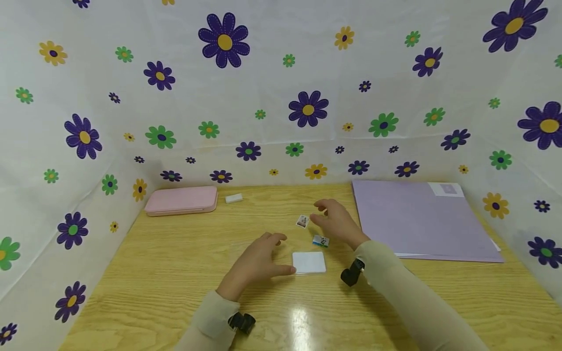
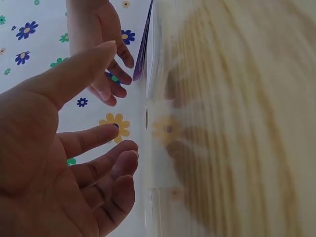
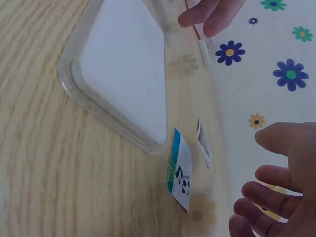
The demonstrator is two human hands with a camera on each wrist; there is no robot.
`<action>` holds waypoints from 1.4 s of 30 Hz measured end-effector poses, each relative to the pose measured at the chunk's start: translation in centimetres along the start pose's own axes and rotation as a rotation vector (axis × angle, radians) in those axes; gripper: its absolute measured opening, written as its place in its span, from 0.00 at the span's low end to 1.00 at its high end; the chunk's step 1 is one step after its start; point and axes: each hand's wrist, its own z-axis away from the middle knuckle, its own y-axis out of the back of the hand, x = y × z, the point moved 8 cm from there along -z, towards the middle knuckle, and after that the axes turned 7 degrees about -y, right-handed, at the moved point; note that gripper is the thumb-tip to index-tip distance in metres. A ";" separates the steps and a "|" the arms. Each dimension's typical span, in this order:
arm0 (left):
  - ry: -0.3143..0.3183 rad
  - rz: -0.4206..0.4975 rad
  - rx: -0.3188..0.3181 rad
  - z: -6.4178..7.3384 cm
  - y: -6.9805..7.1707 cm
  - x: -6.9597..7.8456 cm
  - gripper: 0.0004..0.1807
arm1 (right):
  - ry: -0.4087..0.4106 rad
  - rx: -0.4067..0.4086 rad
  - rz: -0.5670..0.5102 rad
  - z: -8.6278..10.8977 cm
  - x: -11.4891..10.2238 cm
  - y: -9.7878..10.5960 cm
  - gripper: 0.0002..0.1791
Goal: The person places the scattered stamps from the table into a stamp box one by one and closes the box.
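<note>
My left hand (image 1: 259, 261) hovers low over the table, fingers loosely bent with nothing between them. Its thumb tip is at the left edge of a white rectangular block with a clear rounded rim (image 1: 309, 262); whether they touch, I cannot tell. In the right wrist view the clear rim (image 3: 106, 116) surrounds a white face. To the right, my right hand (image 1: 338, 222) is held above the table, its fingers relaxed and holding nothing. Near it lie a small picture stamp (image 1: 302, 221) with a white border and a blue-green-edged piece with a panda picture (image 1: 321, 241).
A pink case (image 1: 182, 200) and a white eraser-like block (image 1: 233, 198) lie at the back left. A large lilac folder (image 1: 421, 222) covers the right side. Flat beside my left hand is a faint clear sheet (image 1: 239, 247). Flowered white cloth (image 1: 263, 73) encloses the table.
</note>
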 end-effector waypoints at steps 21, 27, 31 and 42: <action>-0.014 -0.026 -0.066 -1.5 -1.5 0.7 0.34 | -0.079 -0.056 -0.071 -3.1 1.6 -2.1 0.11; -0.015 -0.075 -0.081 -1.8 -1.9 0.8 0.34 | -0.084 -0.037 -0.039 -3.6 1.6 -2.5 0.08; -0.040 -0.098 -0.089 -2.0 -2.1 1.0 0.34 | -0.111 -0.011 -0.019 -3.5 1.7 -2.6 0.08; -0.054 -0.095 -0.080 -1.8 -1.9 1.0 0.30 | -0.194 0.013 -0.019 -3.5 1.7 -2.7 0.08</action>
